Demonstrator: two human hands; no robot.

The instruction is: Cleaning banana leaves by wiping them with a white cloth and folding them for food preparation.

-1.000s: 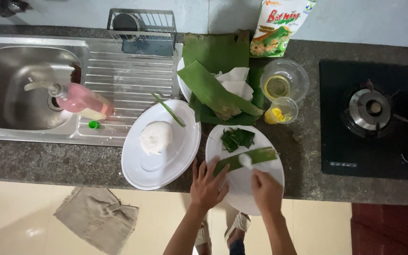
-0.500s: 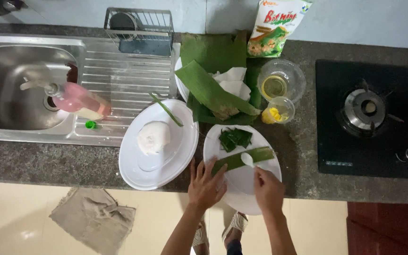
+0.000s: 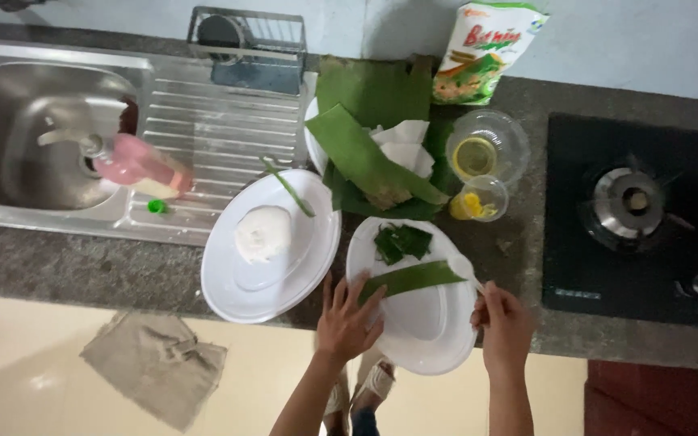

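Pressing flat, at lower centre, left hand (image 3: 347, 319) fingers spread, a long green banana-leaf strip (image 3: 410, 279) lying left-to-right, slightly rising rightward, on an oval white plate (image 3: 422, 339); right hand (image 3: 504, 323) pinching a small white spoon (image 3: 466, 268).

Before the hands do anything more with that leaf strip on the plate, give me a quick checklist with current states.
1. Leaf strip lies flat on the white oval plate: ok.
2. Left hand pins the strip's near end with its fingertips: ok.
3. Right hand grips a white spoon whose bowl sits at the strip's far end: ok.
4. Anything loaded in the spoon: cannot tell, too small.
5. Folded green leaf parcel rests at the back of the same plate, apart from the strip: ok.
6. White dough lump sits on the second white plate, beside the left hand and untouched: ok.
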